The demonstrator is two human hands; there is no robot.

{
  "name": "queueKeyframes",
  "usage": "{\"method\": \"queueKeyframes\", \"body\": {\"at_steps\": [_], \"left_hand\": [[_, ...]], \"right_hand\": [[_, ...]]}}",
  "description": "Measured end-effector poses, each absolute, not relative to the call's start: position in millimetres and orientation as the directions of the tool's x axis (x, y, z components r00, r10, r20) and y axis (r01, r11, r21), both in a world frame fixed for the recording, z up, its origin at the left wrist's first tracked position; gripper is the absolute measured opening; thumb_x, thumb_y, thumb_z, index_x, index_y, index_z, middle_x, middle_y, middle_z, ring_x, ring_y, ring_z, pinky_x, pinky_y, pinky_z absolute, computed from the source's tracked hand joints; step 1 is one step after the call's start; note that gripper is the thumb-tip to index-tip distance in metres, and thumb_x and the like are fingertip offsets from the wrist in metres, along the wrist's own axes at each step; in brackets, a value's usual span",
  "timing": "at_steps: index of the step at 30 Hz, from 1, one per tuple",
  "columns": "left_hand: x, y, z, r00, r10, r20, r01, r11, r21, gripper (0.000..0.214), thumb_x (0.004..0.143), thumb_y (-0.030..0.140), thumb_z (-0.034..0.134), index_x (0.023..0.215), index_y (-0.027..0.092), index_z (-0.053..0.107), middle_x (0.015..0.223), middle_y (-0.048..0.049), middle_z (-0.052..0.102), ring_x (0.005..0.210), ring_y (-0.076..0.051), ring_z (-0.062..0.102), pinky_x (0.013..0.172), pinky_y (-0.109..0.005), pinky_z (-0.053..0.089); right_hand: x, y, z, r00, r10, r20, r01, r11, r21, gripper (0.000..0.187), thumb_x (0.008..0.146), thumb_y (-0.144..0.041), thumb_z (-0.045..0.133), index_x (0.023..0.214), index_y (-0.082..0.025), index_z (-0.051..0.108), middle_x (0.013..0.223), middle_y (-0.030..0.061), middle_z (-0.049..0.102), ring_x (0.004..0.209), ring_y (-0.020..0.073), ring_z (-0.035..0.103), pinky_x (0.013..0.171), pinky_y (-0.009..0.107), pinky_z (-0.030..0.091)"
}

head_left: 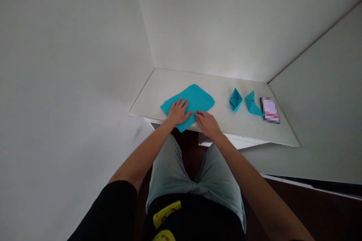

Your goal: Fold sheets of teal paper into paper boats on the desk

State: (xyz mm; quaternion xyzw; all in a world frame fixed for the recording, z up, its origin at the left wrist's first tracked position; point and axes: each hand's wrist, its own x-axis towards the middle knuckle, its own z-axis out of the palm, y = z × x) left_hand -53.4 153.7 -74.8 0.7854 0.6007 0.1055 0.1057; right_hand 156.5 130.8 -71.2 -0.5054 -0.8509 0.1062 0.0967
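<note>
A sheet of turquoise paper (196,97) lies flat on the white table (169,83), turned at an angle near the front edge. My left hand (178,111) rests flat on the sheet's near half, fingers spread. My right hand (207,122) sits at the sheet's front edge with fingers stretched forward, pressing the paper down. Neither hand holds anything.
Two small folded turquoise paper shapes, one (235,99) and another (251,103), stand to the right on the table. A phone (270,109) lies beside them near the right wall. White walls enclose the table on the left, back and right. My legs are under the front edge.
</note>
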Motion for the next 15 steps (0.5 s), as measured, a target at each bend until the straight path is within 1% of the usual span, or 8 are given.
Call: {"method": "queueKeyframes", "body": {"at_steps": [2, 3, 4, 5, 6, 8, 11, 15], "left_hand": [[-64.3, 159.8, -80.8, 0.298, 0.953, 0.058, 0.913, -0.302, 0.276, 0.073, 0.108, 0.056, 0.045, 0.171, 0.019, 0.043, 0.182, -0.0102, 0.032, 0.171, -0.033, 0.022, 0.14, -0.052, 0.017], [-68.6, 161.1, -82.9, 0.317, 0.946, 0.07, 0.907, -0.324, 0.27, 0.073, 0.108, 0.055, 0.046, 0.172, 0.021, 0.042, 0.182, -0.0094, 0.03, 0.172, -0.032, 0.021, 0.14, -0.051, 0.016], [-71.7, 161.6, -84.3, 0.333, 0.94, 0.074, 0.903, -0.341, 0.263, 0.072, 0.107, 0.053, 0.047, 0.171, 0.021, 0.043, 0.183, -0.0095, 0.029, 0.172, -0.031, 0.021, 0.14, -0.051, 0.015], [-73.5, 161.6, -85.2, 0.345, 0.936, 0.072, 0.9, -0.351, 0.256, 0.073, 0.106, 0.052, 0.049, 0.171, 0.02, 0.044, 0.183, -0.0106, 0.029, 0.172, -0.031, 0.021, 0.14, -0.051, 0.015], [-74.2, 161.1, -85.6, 0.352, 0.933, 0.067, 0.9, -0.358, 0.25, 0.075, 0.104, 0.051, 0.052, 0.17, 0.017, 0.044, 0.183, -0.0125, 0.028, 0.172, -0.032, 0.021, 0.14, -0.051, 0.014], [-72.9, 159.8, -85.7, 0.359, 0.931, 0.062, 0.9, -0.363, 0.242, 0.081, 0.101, 0.052, 0.056, 0.169, 0.01, 0.043, 0.182, -0.0169, 0.028, 0.172, -0.033, 0.021, 0.14, -0.051, 0.013], [-69.4, 157.7, -85.6, 0.347, 0.933, 0.091, 0.901, -0.359, 0.244, 0.084, 0.102, 0.056, 0.056, 0.17, 0.007, 0.042, 0.181, -0.0194, 0.029, 0.171, -0.033, 0.022, 0.14, -0.051, 0.013], [-68.4, 156.5, -88.3, 0.335, 0.933, 0.131, 0.899, -0.358, 0.253, 0.081, 0.104, 0.063, 0.053, 0.167, 0.011, 0.048, 0.179, -0.0188, 0.035, 0.171, -0.034, 0.023, 0.141, -0.051, 0.013]], "right_hand": [[146.9, 136.5, -71.9, -0.445, 0.893, 0.063, 0.852, 0.444, -0.279, 0.05, 0.114, -0.033, 0.036, 0.137, -0.017, 0.077, 0.152, 0.019, 0.068, 0.138, 0.0348, 0.065, 0.121, 0.054, 0.049], [139.4, 141.9, -72.4, -0.445, 0.893, 0.07, 0.846, 0.444, -0.296, 0.051, 0.114, -0.034, 0.034, 0.137, -0.016, 0.077, 0.154, 0.0193, 0.066, 0.141, 0.0347, 0.064, 0.124, 0.054, 0.047], [130.3, 148.8, -73.4, -0.449, 0.89, 0.083, 0.832, 0.45, -0.323, 0.054, 0.114, -0.035, 0.033, 0.143, -0.015, 0.073, 0.16, 0.0192, 0.062, 0.146, 0.0341, 0.059, 0.128, 0.053, 0.043], [120.2, 157.0, -75.2, -0.47, 0.878, 0.092, 0.806, 0.469, -0.361, 0.057, 0.115, -0.037, 0.03, 0.152, -0.013, 0.066, 0.167, 0.0179, 0.055, 0.153, 0.032, 0.053, 0.131, 0.051, 0.039], [110.1, 166.0, -77.5, -0.491, 0.868, 0.077, 0.783, 0.478, -0.398, 0.061, 0.115, -0.04, 0.027, 0.16, -0.013, 0.059, 0.171, 0.0164, 0.051, 0.159, 0.0294, 0.047, 0.133, 0.048, 0.037], [93.3, 185.0, -83.5, -0.475, 0.88, 0.019, 0.789, 0.435, -0.433, 0.067, 0.116, -0.045, 0.023, 0.166, -0.012, 0.05, 0.174, 0.0154, 0.046, 0.164, 0.0277, 0.04, 0.136, 0.047, 0.031], [85.0, 211.5, -91.9, -0.435, 0.9, 0.003, 0.826, 0.401, -0.396, 0.071, 0.116, -0.05, 0.019, 0.169, -0.012, 0.045, 0.178, 0.0138, 0.038, 0.168, 0.0292, 0.032, 0.139, 0.053, 0.022], [97.6, 240.0, -95.8, -0.467, 0.883, 0.037, 0.83, 0.453, -0.326, 0.075, 0.115, -0.056, 0.018, 0.172, -0.014, 0.041, 0.181, 0.0116, 0.032, 0.17, 0.0286, 0.026, 0.14, 0.053, 0.016]]}}
